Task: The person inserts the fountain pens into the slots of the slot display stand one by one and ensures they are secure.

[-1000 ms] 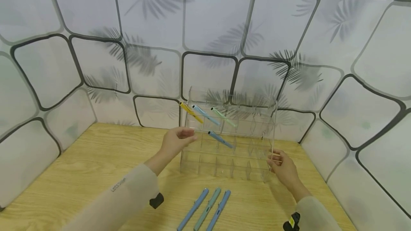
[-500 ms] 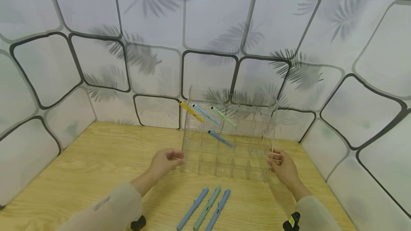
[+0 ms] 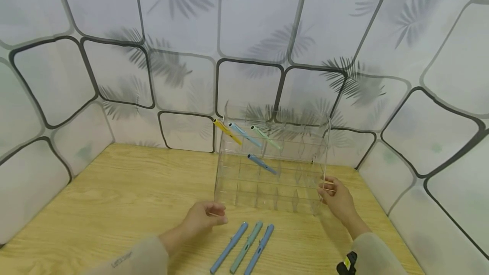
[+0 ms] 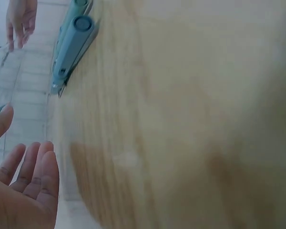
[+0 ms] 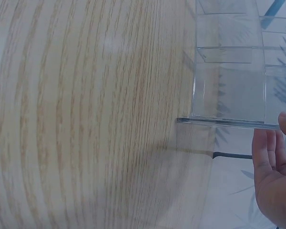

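Note:
A clear acrylic pen rack [image 3: 267, 200] with tiers of small compartments stands on the table. My right hand [image 3: 337, 198] pinches its right side panel; in the right wrist view the thumb and fingers [image 5: 263, 157] lie on opposite sides of the panel. My left hand [image 3: 204, 216] holds nothing, in front of the rack's lower left corner, left of the loose pens. Its fingers [image 4: 48, 176] are loosely bent. On the upper tier rest a yellow pen [image 3: 227, 132], a light blue pen [image 3: 245, 135] and a pale green pen [image 3: 266, 137]. A blue pen [image 3: 262, 164] lies one tier below.
Three capped pens lie side by side before the rack: a blue pen [image 3: 229, 248], a green pen [image 3: 246, 247] and another blue pen [image 3: 259, 249]. A patterned wall covering [image 3: 183, 84] encloses the wood-grain table [image 3: 126, 186] at the back and sides.
My left hand has come down along the rack's left side, then forward toward the loose pens. The right hand keeps its grip on the right panel, and the pens have not moved.

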Demonstrator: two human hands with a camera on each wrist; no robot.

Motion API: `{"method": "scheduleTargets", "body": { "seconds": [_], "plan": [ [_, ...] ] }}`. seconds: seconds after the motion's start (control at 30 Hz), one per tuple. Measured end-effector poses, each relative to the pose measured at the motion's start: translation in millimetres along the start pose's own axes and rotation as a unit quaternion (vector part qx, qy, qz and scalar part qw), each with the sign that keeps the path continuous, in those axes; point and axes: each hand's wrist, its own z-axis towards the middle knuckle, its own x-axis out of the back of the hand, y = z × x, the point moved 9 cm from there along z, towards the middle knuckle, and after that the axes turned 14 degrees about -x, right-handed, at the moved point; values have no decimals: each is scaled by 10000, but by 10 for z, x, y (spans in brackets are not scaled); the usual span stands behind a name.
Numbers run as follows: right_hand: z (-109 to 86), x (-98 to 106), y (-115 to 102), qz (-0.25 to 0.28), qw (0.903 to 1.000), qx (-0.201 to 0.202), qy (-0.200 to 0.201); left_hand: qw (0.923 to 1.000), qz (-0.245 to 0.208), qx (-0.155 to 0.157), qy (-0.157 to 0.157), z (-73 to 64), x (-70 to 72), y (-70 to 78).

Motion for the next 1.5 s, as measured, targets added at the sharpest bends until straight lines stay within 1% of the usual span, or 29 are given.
{"method": "scheduleTargets", "body": {
  "seconds": [0.1, 0.2, 0.47, 0.6, 0.73, 0.83, 0.93, 1.07, 1.2, 1.3, 1.37, 1.5],
  "plan": [
    [-1, 0, -4, -27, 10000, 11, -4, 9995, -136, -5, -284, -39, -105, 7],
    [0, 1, -7, -51, 10000, 27, 13, 9985, -248, -12, -485, -59, -192, 18],
    [0, 5, -5, -51, 10000, 49, 30, 9955, -545, 74, -777, -81, -370, 75],
    [1, 8, -3, -1, 10000, 62, 30, 9941, -416, 12, -1004, -80, -443, 101],
    [3, 13, -1, 25, 10000, 57, 41, 9935, -217, -26, -1117, -76, -504, 124],
    [2, 15, -3, 13, 10000, 48, 49, 9939, -63, -91, -1097, -79, -522, 149],
    [0, 16, -6, -3, 10000, 50, 47, 9938, 188, -189, -1076, -77, -531, 158],
    [0, 16, -11, 11, 10000, 69, 51, 9923, 618, -308, -1025, -62, -543, 152],
    [-4, 7, -10, 34, 10000, 67, 26, 9908, 854, -378, -981, -44, -554, 173],
    [-11, -2, -8, 5, 10000, 60, -10, 9902, 932, -342, -982, -28, -546, 185],
    [-15, -6, -8, 0, 10000, 51, -26, 9902, 928, -248, -1012, -16, -532, 179],
    [-15, -5, -13, -12, 10000, 45, -10, 9911, 662, 64, -1155, 2, -486, 152]
  ]
}}
